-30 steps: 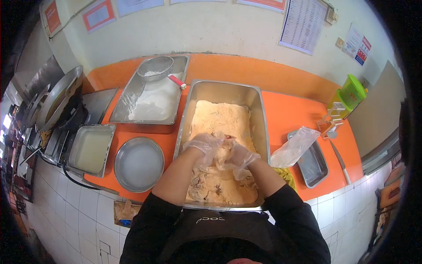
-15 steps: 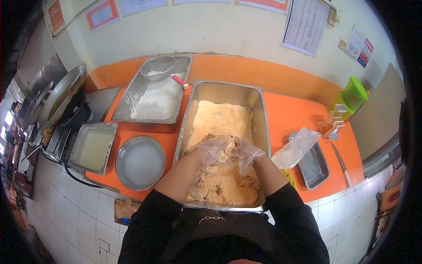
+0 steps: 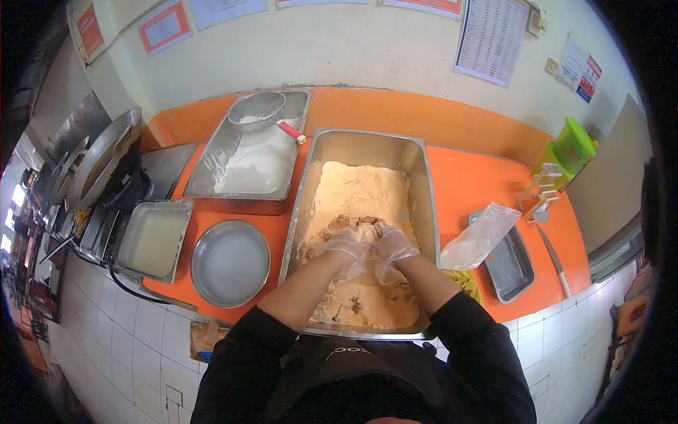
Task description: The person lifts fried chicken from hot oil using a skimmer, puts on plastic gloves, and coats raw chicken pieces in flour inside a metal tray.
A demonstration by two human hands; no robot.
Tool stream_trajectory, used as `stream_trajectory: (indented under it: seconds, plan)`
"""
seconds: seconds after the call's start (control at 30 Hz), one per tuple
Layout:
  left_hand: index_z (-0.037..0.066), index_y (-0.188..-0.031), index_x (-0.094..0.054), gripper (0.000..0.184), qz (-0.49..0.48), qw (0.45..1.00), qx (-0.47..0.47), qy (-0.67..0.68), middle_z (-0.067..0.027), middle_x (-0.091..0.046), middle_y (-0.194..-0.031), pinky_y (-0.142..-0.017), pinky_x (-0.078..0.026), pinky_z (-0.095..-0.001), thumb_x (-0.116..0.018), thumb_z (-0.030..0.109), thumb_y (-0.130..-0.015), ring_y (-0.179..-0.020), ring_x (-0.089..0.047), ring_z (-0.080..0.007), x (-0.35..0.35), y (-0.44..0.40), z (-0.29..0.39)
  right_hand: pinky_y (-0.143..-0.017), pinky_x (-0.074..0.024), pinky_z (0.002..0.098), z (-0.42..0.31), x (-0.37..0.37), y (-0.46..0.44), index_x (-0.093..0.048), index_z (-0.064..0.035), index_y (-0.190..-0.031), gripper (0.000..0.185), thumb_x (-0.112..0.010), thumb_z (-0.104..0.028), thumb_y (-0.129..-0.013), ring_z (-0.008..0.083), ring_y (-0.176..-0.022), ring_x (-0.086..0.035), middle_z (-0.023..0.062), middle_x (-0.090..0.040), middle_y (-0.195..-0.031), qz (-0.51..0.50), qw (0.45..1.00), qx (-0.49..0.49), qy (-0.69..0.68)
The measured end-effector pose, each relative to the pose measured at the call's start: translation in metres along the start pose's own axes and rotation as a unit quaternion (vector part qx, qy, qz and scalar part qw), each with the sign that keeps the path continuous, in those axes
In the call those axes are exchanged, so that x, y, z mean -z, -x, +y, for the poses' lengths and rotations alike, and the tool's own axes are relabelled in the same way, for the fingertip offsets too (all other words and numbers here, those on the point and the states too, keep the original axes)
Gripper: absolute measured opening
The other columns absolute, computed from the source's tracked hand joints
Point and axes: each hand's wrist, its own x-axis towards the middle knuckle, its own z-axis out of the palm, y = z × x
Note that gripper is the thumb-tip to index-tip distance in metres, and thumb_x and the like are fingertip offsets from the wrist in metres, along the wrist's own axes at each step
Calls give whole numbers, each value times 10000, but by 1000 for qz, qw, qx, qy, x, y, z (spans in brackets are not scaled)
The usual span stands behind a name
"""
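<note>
A deep steel tray [image 3: 429,212] in front of me holds orange-tinted flour [image 3: 360,182] and lumpy, flour-coated meat pieces [image 3: 361,227]. Both my hands wear clear plastic gloves. My left hand [image 3: 346,247] curls round the left side of the heap near the tray's middle. On the other side, my right hand [image 3: 393,249] closes on the same heap, a little apart from the left. The fingertips are partly buried among the pieces. More coated pieces [image 3: 339,300] lie in the flour nearer my body.
To the left are a pan of white flour [image 3: 254,166] with a red-handled sieve [image 3: 256,112], a round bowl of cloudy liquid [image 3: 231,263], a pan of pale liquid [image 3: 152,240] and a wok [image 3: 106,159]. Rightward lie a plastic bag [image 3: 484,237], a small tray [image 3: 512,265] and a knife [image 3: 553,260].
My hands have lowered from lifting a clump together to pressing into the heap, moving slightly apart. The view has shifted slightly, while the surrounding containers stay put.
</note>
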Motion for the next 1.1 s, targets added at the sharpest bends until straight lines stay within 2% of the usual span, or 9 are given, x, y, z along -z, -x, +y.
stream_trajectory:
  seconds: [0.13,0.3,0.4,0.5,0.63,0.7,0.9,1.0,1.1]
  plan:
    - [-3,-1113,-536,469,4,1000,-6,20,-231,-541,-1109,-878,-418,-392,-544,334,-787,-1053,-525,-333,2,0,5,-810,-451,389,9,-18,-6,-544,-50,-1062,359,-573,-220,-747,360,-948,-557,210,-585,-1005,55,992,-38,105]
    - [-10,-1052,-564,344,-11,996,68,58,-231,-554,-1084,-855,-433,-389,-526,180,-768,-1028,-542,-340,5,4,13,-814,-444,401,-12,-22,4,-528,-22,-1060,359,-546,-223,-764,364,-940,-545,197,-561,-1043,119,986,57,99]
    - [-2,-1049,-569,365,69,993,-16,89,-224,-559,-1080,-848,-437,-388,-571,193,-742,-1018,-552,-328,-14,-16,-6,-814,-444,391,-1,-24,-12,-525,-25,-1064,361,-559,-196,-748,362,-942,-548,189,-577,-1016,150,979,75,114]
    - [5,-1050,-567,389,-28,945,-244,-214,-225,-562,-1075,-849,-435,-384,-594,222,-728,-1020,-554,-315,16,-7,-2,-838,-440,384,4,1,-6,-509,-27,-1065,347,-547,-162,-748,353,-998,-530,207,-552,-1072,112,993,28,30]
    - [9,-1046,-563,405,-81,994,-68,-36,-224,-587,-988,-818,-453,-394,-629,205,-699,-974,-573,-322,40,24,26,-862,-430,383,9,6,-6,-500,-21,-1070,373,-557,-181,-738,351,-1033,-523,222,-552,-1083,-17,991,-73,-108]
    - [7,-1042,-561,397,28,999,-27,-34,-219,-598,-942,-792,-465,-401,-636,176,-691,-941,-583,-333,-3,-2,11,-869,-427,383,-13,16,12,-498,-16,-1093,373,-534,-189,-763,343,-1018,-536,228,-549,-1089,-3,999,-37,-13]
    - [-12,-961,-565,336,2,1000,4,-15,-224,-599,-910,-770,-474,-401,-654,134,-672,-925,-584,-349,1,38,37,-863,-439,362,-11,-1,9,-497,-2,-1126,364,-472,-201,-822,310,-999,-558,218,-556,-1084,0,987,-30,159]
    - [2,-958,-594,589,30,996,8,89,-193,-616,-917,-756,-487,-374,-798,267,-474,-870,-611,-293,-32,26,26,-848,-449,360,-15,3,12,-511,0,-1093,310,-448,-157,-833,297,-991,-566,207,-571,-1055,4,982,-19,186]
    - [18,-934,-602,457,60,994,-89,15,-177,-623,-904,-749,-484,-373,-748,247,-566,-864,-610,-292,-32,20,22,-828,-459,360,-40,35,36,-524,-3,-1048,262,-441,-136,-838,281,-991,-567,196,-576,-1045,9,985,-11,173]
